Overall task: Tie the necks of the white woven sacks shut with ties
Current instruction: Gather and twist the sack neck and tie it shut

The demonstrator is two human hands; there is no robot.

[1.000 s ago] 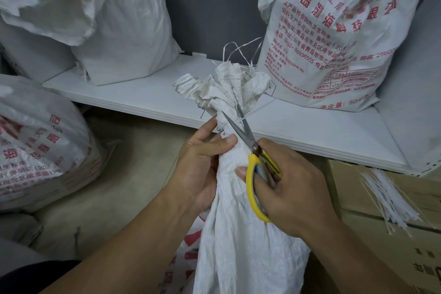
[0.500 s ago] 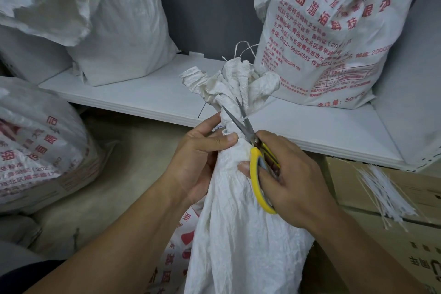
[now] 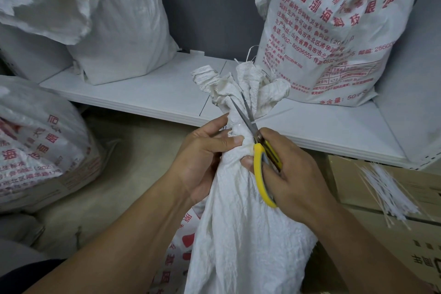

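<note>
Left grip point(image 3: 205, 155) clamped round the neck point(image 3: 241, 131) of the sack point(image 3: 243, 234), thumb lying across its near face. Right grip point(image 3: 296, 174) closed through the yellow loops of the scissors point(image 3: 255, 150), just right of the neck and touching the cloth.

Sack: stands upright between the forearms, in front of the white shelf point(image 3: 148, 88). Long axis vertical, with the body below both grips and the frilled mouth point(image 3: 238, 83) above them.

Neck: the narrowest part, directly between the two grips. The left holds it from the left side; the right is the nearer to the blades' work.

Scissors: long axis runs up and slightly left from the right grip, nearly along the neck. Blades a little apart, tips pointing away at the mouth, lying against the cloth just above the left thumb.

Tie: whatever binds the neck is mostly hidden under the left thumb, and whether a loose tail lies between the blades cannot be told.

Judged step: trimming at the tied neck. The cut would call for blades set across the tail, clear of the cloth.

Spare ties point(image 3: 389, 188) lie bundled on the box point(image 3: 381, 234), well right of the right grip.
</note>
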